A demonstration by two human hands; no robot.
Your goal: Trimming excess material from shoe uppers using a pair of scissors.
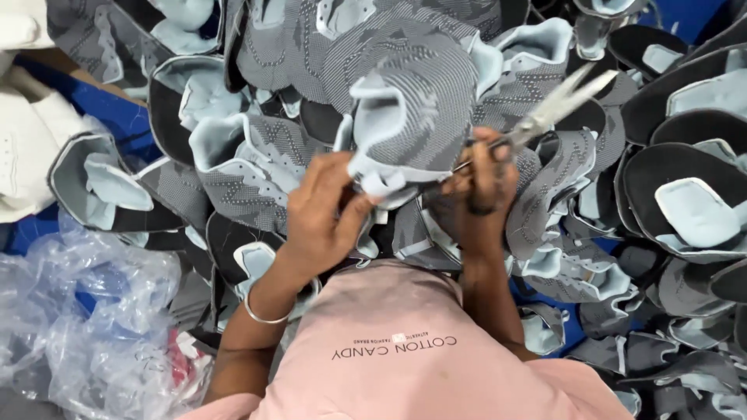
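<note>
My left hand (325, 214) pinches the lower edge of a grey knitted shoe upper with pale blue lining (412, 117), holding it up in the middle of the view. My right hand (484, 183) grips a pair of metal scissors (556, 105), whose blades point up and to the right, away from the upper. The right hand also touches the upper's right lower edge. A silver bangle (261, 311) sits on my left wrist. My pink shirt (389, 350) fills the bottom centre.
Several more grey and black shoe uppers with pale blue linings (685, 179) are heaped all around on a blue surface (117, 117). Crumpled clear plastic bags (85, 327) lie at the lower left. White shoe pieces (23, 132) sit at the far left.
</note>
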